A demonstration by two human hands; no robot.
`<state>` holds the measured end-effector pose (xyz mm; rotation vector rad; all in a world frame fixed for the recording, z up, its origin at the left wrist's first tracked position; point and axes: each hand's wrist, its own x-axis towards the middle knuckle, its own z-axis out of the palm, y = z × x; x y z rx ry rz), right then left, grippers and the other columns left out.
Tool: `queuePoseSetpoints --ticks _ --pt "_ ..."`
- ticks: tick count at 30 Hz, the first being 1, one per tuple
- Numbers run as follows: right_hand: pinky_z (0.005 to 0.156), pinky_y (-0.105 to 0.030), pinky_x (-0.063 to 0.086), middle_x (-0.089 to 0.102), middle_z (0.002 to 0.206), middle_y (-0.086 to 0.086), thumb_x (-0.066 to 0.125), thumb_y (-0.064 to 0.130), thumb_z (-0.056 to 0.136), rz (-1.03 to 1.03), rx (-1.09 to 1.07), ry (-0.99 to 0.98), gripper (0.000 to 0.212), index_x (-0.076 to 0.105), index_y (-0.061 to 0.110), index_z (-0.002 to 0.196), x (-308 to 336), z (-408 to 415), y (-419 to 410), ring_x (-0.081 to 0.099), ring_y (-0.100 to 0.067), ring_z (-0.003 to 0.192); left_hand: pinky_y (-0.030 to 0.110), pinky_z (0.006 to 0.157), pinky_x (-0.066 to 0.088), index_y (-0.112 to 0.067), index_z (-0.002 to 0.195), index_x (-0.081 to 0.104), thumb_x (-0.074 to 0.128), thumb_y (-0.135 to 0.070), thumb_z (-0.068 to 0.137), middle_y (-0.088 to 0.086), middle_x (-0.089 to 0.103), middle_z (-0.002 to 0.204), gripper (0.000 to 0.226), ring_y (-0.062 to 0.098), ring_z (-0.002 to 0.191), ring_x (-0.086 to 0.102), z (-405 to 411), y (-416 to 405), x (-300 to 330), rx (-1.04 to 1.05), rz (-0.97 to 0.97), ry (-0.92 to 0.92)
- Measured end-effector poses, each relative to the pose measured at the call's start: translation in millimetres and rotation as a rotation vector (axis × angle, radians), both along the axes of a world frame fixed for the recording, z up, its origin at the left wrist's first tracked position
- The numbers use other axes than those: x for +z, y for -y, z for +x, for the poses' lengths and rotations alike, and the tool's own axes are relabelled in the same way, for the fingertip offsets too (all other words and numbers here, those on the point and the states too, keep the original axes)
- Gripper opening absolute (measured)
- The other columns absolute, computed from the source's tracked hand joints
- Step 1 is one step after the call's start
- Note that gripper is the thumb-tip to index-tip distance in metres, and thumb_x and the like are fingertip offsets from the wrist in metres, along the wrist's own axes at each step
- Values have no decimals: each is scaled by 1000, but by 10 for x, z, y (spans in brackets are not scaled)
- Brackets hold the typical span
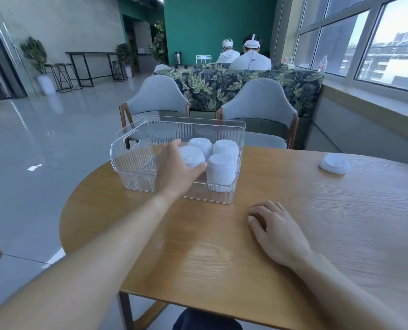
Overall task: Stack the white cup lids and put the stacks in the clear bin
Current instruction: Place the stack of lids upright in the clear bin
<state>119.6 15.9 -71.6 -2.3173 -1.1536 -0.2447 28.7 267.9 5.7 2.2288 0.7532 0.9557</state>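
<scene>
A clear ribbed bin (136,160) stands on the wooden table (222,253), toward its far left. Inside it are several stacks of white cup lids. My left hand (177,172) reaches into the bin and grips one stack (192,157) from the side, thumb and fingers curled round it. Three other stacks stand upright in the bin's right half: one at the back (201,144), one at the back right (225,146), one in front (222,170). My right hand (276,232) rests on the table, fingers loosely curled, holding nothing. A single white lid (334,163) lies alone at the far right.
Two grey padded chairs (257,108) stand behind the table, with a leaf-patterned sofa beyond them where two people sit facing away. A window ledge (374,106) runs along the right. The bin's left half holds nothing.
</scene>
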Motion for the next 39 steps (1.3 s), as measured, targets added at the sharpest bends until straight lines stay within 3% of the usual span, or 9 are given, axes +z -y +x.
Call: queuePoseSetpoints --ticks 9,12,17,19,22,27,31,35,39 --pt "100 -23 37 57 119 16 50 35 101 1 -15 -28 25 67 24 116 14 209 -291 45 -8 120 42 97 51 -3 150 31 87 -47 69 9 51 137 108 33 125 53 418 -406 103 -22 -65 -535" --pt "101 -24 37 56 119 16 50 35 101 -2 -26 -25 25 66 23 115 20 270 -382 44 -9 121 43 92 56 -13 134 48 86 -54 47 4 60 122 103 28 110 61 508 -439 46 -37 -102 -627" --pt "99 -23 39 56 120 17 50 36 100 5 -42 -23 26 66 23 117 9 304 -428 43 -6 121 42 79 60 -16 120 60 76 -68 24 4 67 108 110 23 92 67 797 -746 -287 -57 -95 -661" --pt "97 -23 40 55 120 19 50 36 100 8 -50 -26 27 66 24 118 2 299 -422 43 -5 121 41 80 59 -14 128 55 79 -67 29 7 63 121 116 26 96 67 731 -592 -167 -69 -77 -658" --pt "93 -20 38 54 121 21 50 37 100 10 -52 -22 27 65 24 119 -7 293 -416 42 -3 120 39 78 50 -8 151 27 91 -53 61 10 55 131 120 32 109 62 669 -432 -57 -24 -102 -689" --pt "99 -23 42 53 122 21 50 37 100 21 -44 -27 29 63 24 122 -20 295 -403 42 -2 122 35 72 44 -9 144 34 86 -56 69 3 64 111 102 26 95 59 670 -421 -68 15 -14 -720" --pt "96 -23 43 52 124 20 50 38 100 19 -43 -34 30 61 24 123 -14 288 -392 41 -2 121 33 65 49 -18 129 47 80 -69 57 -5 68 96 94 17 84 64 656 -422 -55 -18 41 -754" --pt "96 -24 44 52 124 20 49 39 100 23 -41 -37 29 61 24 123 -8 281 -385 41 -2 121 39 81 57 -32 111 60 74 -74 36 -11 71 99 87 16 90 66 747 -605 -178 -55 20 -774" --pt "97 -26 44 53 124 18 49 38 100 35 -49 -49 29 61 24 123 -11 277 -379 42 -4 122 36 96 49 -32 109 58 81 -52 60 -10 65 115 58 18 107 59 585 -401 96 -119 -90 -713"
